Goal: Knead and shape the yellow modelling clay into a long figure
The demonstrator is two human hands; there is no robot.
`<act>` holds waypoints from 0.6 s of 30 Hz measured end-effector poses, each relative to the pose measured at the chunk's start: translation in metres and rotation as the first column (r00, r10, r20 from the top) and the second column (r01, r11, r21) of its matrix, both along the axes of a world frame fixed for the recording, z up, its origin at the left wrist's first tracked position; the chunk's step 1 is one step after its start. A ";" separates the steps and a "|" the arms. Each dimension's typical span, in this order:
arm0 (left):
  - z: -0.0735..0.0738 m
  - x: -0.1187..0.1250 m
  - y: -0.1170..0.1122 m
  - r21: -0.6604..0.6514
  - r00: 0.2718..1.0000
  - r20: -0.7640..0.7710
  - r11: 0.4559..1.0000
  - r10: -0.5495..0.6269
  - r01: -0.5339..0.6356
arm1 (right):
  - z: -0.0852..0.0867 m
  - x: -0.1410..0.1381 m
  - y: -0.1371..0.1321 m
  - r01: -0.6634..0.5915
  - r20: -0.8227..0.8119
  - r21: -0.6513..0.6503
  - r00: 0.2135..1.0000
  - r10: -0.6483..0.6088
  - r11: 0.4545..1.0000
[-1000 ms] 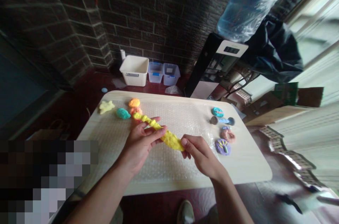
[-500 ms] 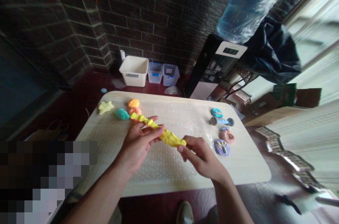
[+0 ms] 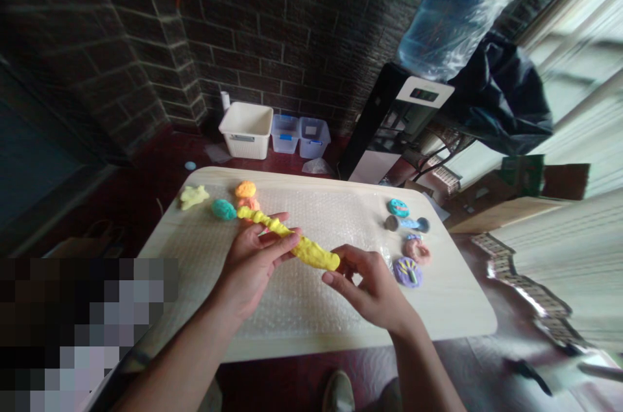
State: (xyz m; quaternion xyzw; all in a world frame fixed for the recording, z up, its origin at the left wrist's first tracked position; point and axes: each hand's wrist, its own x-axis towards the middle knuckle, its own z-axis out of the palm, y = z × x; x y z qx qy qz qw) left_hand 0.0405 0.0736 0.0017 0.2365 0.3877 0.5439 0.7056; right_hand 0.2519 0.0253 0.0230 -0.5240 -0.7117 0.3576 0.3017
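Note:
A long, lumpy roll of yellow modelling clay [image 3: 314,254] slants above the table, thick at its right end and thin and wavy toward the left. My left hand [image 3: 256,259] grips it around the middle, thumb on top and fingers beneath. At the thick end is my right hand [image 3: 365,279], its thumb and index finger parted, with the index finger close to or touching the tip. Beyond the thin end lie a green clay lump [image 3: 224,209], an orange lump [image 3: 245,189] and a coral lump [image 3: 249,204], partly covered by the roll.
Bubble wrap [image 3: 335,217] covers much of the wooden table [image 3: 457,295]. A pale yellow clay piece [image 3: 194,196] sits at the left corner. Along the right are a teal disc [image 3: 399,207], a blue-grey dumbbell shape [image 3: 407,224], a pinkish ring [image 3: 418,250] and a purple disc [image 3: 407,272].
My right thumb has come away from the clay's thick end, and the fingers have spread slightly. My left hand keeps its hold, almost unmoved.

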 end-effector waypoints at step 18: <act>-0.002 0.001 -0.002 0.034 0.997 -0.083 0.999 -0.001 0.004 | -0.015 -0.005 0.003 0.107 -0.307 -0.145 0.940 -0.147 0.984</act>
